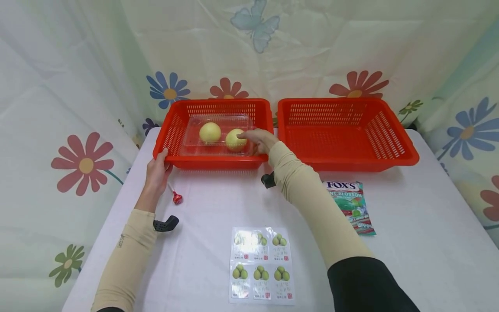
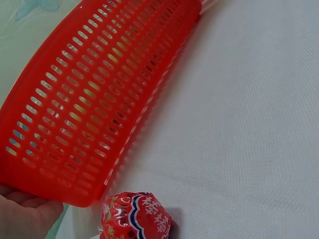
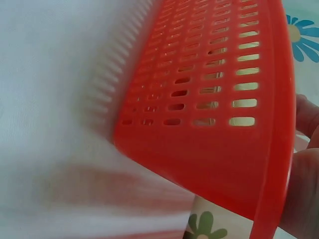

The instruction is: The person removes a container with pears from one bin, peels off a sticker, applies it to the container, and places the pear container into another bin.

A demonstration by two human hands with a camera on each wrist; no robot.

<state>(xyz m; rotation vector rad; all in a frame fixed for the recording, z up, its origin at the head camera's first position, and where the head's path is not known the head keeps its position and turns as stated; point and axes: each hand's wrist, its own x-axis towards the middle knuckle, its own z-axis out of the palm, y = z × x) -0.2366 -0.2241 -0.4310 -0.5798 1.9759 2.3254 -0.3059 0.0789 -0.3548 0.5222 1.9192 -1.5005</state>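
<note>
The left hand [image 1: 157, 174] grips the left basket [image 1: 216, 163]; at its right end, the right hand [image 1: 263, 139] is part-hidden, grip unclear.

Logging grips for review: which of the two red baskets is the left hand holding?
The left basket, with the clear plastic box inside; the left hand holds the basket's front left corner. Neither hand holds the right basket.

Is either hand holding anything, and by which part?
The left grip holds the left red basket by its near left corner. Whether the right grip, at the right-hand yellow fruit, holds anything cannot be told.
</note>
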